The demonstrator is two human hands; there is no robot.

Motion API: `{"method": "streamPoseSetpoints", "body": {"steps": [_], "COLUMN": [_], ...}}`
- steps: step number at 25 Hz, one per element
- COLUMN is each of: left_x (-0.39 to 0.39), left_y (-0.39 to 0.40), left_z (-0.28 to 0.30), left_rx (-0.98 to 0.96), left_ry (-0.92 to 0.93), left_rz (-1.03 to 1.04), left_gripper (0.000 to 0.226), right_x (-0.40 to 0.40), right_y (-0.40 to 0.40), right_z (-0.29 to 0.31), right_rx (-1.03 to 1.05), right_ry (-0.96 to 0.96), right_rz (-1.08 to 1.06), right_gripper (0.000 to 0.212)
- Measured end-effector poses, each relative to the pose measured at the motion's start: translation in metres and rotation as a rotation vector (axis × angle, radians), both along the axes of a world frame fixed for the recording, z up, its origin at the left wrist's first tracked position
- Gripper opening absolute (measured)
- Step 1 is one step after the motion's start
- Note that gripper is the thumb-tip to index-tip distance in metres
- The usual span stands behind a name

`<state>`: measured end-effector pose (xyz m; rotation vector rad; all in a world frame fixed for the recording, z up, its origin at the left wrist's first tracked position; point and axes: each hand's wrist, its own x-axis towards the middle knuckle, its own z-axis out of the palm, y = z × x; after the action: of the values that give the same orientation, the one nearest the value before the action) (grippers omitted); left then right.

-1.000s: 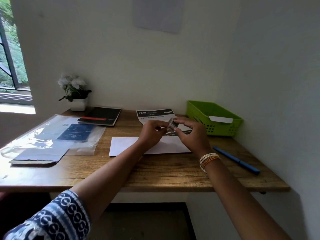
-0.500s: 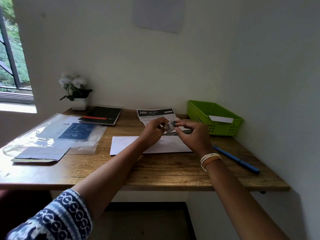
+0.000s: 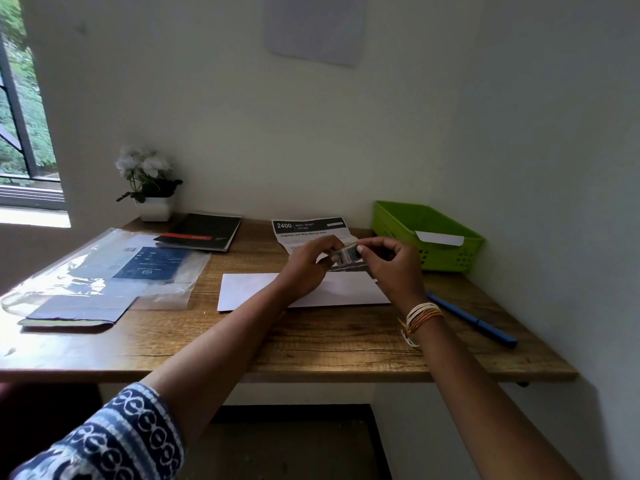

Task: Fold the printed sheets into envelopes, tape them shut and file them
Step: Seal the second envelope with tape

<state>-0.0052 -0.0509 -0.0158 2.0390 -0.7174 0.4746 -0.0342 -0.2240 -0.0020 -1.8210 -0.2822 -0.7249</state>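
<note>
Head view: both hands hold a small tape roll (image 3: 347, 255) in the air above the desk (image 3: 311, 344). Left hand (image 3: 309, 263) grips the roll, fingers curled round it; right hand (image 3: 391, 261) pinches its edge with thumb and forefinger. A white envelope (image 3: 249, 292) lies flat below them, a printed sheet (image 3: 308, 228) behind it, a green basket (image 3: 429, 237) at the right.

Both hands, left hand (image 3: 308, 263) and right hand (image 3: 391, 266), pinching a tape roll (image 3: 348, 254) above white envelope (image 3: 304, 289) on desk (image 3: 311, 341).
</note>
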Motion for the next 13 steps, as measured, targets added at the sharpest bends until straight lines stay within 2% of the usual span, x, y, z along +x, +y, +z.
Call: {"method": "streamPoseSetpoints", "body": {"steps": [3,7,13], "left_x": [-0.0024,-0.0028,-0.0022], "left_y": [-0.0013,-0.0020,-0.0019], "left_z": [0.0000,0.0006,-0.0007], "left_rx": [0.028,0.051,0.006], "left_ry": [0.001,-0.009,-0.016], "left_rz": [0.002,-0.005,0.004], "left_gripper": [0.015,0.015,0.015], "right_x": [-0.0021,-0.0039,-0.0024], "right_y": [0.0004,0.0010,0.0005], "right_z": [0.0005,0.0008,0.0010], "right_rx": [-0.035,-0.103,-0.004], "right_ry": [-0.014,-0.034,0.033], "right_rz": [-0.036,-0.053,0.011], "right_gripper": [0.009,0.009,0.014]}}
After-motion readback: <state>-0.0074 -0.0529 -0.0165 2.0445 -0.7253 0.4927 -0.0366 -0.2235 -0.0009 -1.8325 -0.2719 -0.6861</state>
